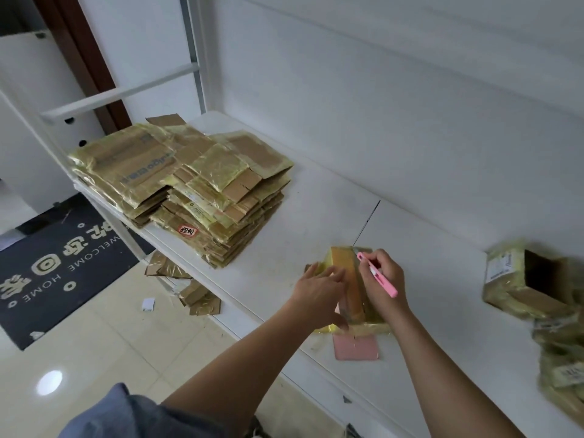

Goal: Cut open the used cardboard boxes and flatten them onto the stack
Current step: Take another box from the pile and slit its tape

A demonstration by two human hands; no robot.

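Observation:
A small cardboard box [343,263] wrapped in yellowish tape stands on the white shelf [426,279] in front of me. My left hand [319,295] rests flat on its left side with straight fingers. My right hand [384,286] grips a pink utility knife [377,275], whose tip touches the box's top far edge. The stack of flattened boxes [202,188] lies at the shelf's left end, well apart from both hands.
Uncut taped boxes [524,286] are piled at the right, one with an open side. A pink card [355,347] lies under the box's near edge. Cardboard scraps [186,289] lie on the tiled floor below, beside a dark doormat [60,267].

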